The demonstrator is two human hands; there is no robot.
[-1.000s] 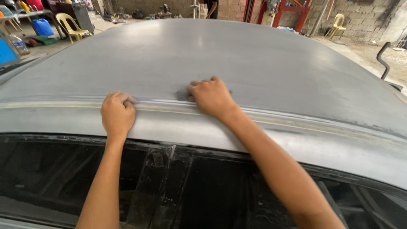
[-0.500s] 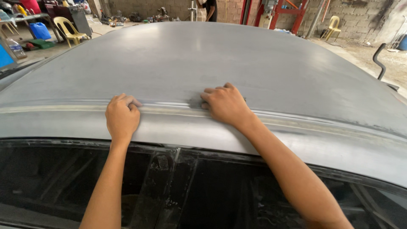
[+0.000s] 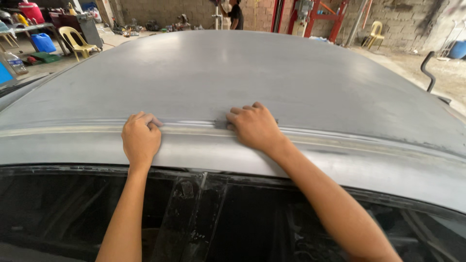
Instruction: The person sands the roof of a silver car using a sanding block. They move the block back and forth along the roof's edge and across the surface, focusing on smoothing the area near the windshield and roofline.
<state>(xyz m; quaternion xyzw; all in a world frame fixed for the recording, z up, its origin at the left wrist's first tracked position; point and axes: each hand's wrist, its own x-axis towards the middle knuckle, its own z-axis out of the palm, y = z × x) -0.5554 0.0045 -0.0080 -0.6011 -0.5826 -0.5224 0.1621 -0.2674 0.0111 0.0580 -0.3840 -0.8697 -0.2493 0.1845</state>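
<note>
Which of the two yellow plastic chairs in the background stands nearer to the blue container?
The yellow chair at far left: the blue container sits just beside it. The other yellow chair stands far right, by the block wall.

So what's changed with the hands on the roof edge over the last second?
The right hand has slid a little rightward along the roof seam, keeping the dark pad pressed under its fingers. The left hand has stayed curled on the seam in about the same spot. The grey car roof and the window glass below look unchanged.
</note>
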